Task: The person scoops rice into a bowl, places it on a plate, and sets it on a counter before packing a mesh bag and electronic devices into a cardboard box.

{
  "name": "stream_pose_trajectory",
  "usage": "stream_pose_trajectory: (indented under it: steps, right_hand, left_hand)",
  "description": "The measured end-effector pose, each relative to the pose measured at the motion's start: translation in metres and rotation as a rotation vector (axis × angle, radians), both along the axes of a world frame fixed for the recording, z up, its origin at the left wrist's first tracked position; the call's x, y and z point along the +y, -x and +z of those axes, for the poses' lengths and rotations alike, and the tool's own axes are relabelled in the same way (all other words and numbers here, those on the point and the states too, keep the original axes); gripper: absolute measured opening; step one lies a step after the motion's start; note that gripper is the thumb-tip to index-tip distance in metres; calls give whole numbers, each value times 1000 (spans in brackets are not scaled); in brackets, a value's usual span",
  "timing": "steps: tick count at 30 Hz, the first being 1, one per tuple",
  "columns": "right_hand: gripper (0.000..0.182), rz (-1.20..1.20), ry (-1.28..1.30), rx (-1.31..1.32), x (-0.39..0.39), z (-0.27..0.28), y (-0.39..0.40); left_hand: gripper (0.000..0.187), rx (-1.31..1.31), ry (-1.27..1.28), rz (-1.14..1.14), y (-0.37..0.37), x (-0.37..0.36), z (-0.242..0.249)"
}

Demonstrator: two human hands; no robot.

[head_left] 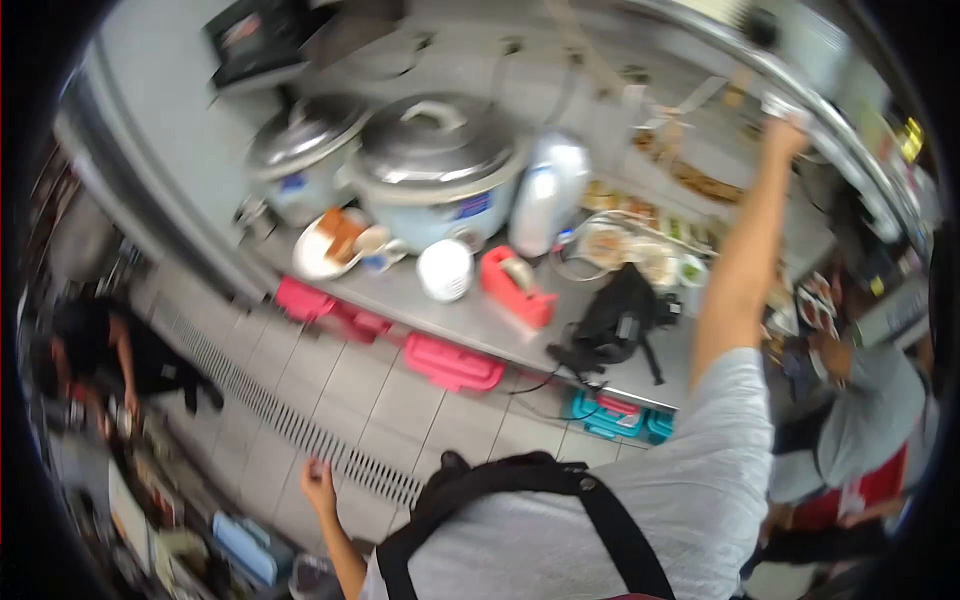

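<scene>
My right arm reaches far up and to the right, and my right hand (pixel 787 135) grips a small white item (pixel 780 106) against the metal shelf rail (pixel 830 130). Blur hides what the item is. Low on the left, my left hand (pixel 318 486) hangs over the tiled floor, its fingers loosely curled and a little apart, with nothing visible in them. Between my arms lies the steel counter (pixel 400 303), holding a black bag (pixel 612 315), a red tape dispenser (pixel 515 287) and a white stack of bowls or cups (pixel 445 270).
Two lidded cookers (pixel 435 165) (pixel 300 160) stand at the counter's back, beside a plastic-wrapped stack (pixel 550 195). Pink bins (pixel 453 362) and a teal bin (pixel 605 413) sit below. One person (pixel 110 350) works at far left, another (pixel 865 410) at right.
</scene>
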State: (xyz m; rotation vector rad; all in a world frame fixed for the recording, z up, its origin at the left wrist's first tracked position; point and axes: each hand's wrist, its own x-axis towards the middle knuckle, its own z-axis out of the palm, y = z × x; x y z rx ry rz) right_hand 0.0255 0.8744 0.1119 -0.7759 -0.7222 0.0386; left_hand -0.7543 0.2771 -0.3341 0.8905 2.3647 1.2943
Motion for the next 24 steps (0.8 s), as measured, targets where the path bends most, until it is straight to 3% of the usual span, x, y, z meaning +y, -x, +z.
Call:
stream_pose_trajectory:
  steps: [1,3,4,5,9,11,13,15,19,20,22,24]
  right_hand:
    - [29,-446,394,-279,-5,6,-5]
    - [37,-367,555,-268,2,12,-26]
    - [43,-241,375,-72,-16,8,5]
    - [45,-192,442,188,-22,7,19]
    - [39,-120,309,461,-28,-33,117]
    - [29,197,116,51,-24,-65,211]
    - [20,491,138,-94,-53,-67,375]
    - [19,611,316,-280,-48,-80,475]
    - [19,551,566,-826,12,-107,596]
    - [25,486,532,-1014,30,-116,618]
    - [47,-103,600,-1463,90,-156,631]
    - [51,-434,969,-1544,111,-171,639]
  left_hand:
    - [30,306,-152,-43,23,9,-4]
    - [30,36,-73,-35,86,21,-15]
    - [30,-60,-50,-4,91,37,17]
    - [30,67,-90,-33,119,47,5]
    - [30,30,-98,-96,172,112,19]
    - [31,-6,-112,-172,188,162,17]
    - [32,-46,-194,-286,203,223,22]
    - [32,-100,-269,-371,208,285,49]
    - [31,-238,-369,-513,240,390,77]
    - [32,-243,-356,-515,244,409,80]
    - [30,-261,-334,-568,258,435,80]
    - [29,-260,-314,-615,285,455,79]
